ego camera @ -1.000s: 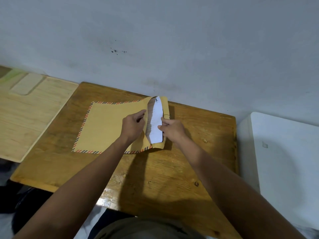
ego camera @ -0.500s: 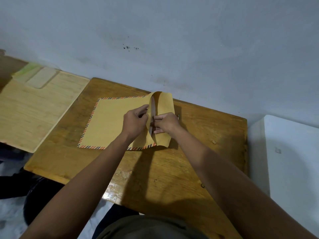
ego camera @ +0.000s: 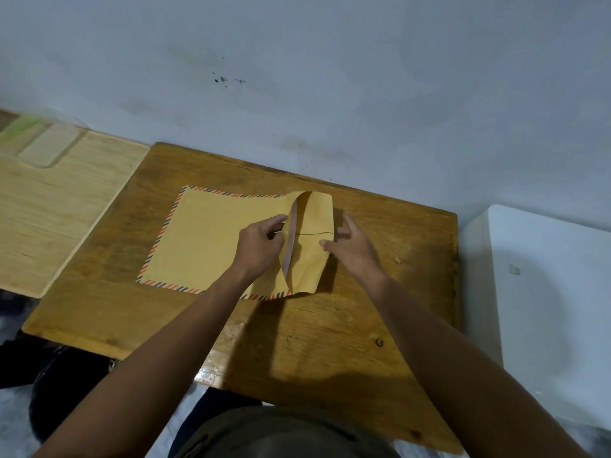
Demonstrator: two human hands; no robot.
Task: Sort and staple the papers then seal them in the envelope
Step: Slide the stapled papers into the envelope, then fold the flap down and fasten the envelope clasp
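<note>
A brown envelope [ego camera: 211, 239] with a red and black striped border lies flat on the wooden desk [ego camera: 297, 335]. Its flap [ego camera: 314, 246] at the right end stands half raised, curling leftward over the mouth. Only a pale sliver of the papers [ego camera: 288, 249] shows inside the mouth. My left hand [ego camera: 261, 246] pinches the upper lip of the opening. My right hand [ego camera: 355, 249] is spread behind the flap, with its thumb tip touching the flap's outer face and fingers apart. No stapler is in view.
A lighter wooden board [ego camera: 49, 206] with a clear plastic holder [ego camera: 46, 143] adjoins the desk on the left. A white box-like unit [ego camera: 545, 305] stands against the desk's right side. A wall runs along the desk's far edge.
The white papers, sticking out a second ago, have gone inside the envelope. My right hand let go of them and moved out to the right of the flap, which has risen.
</note>
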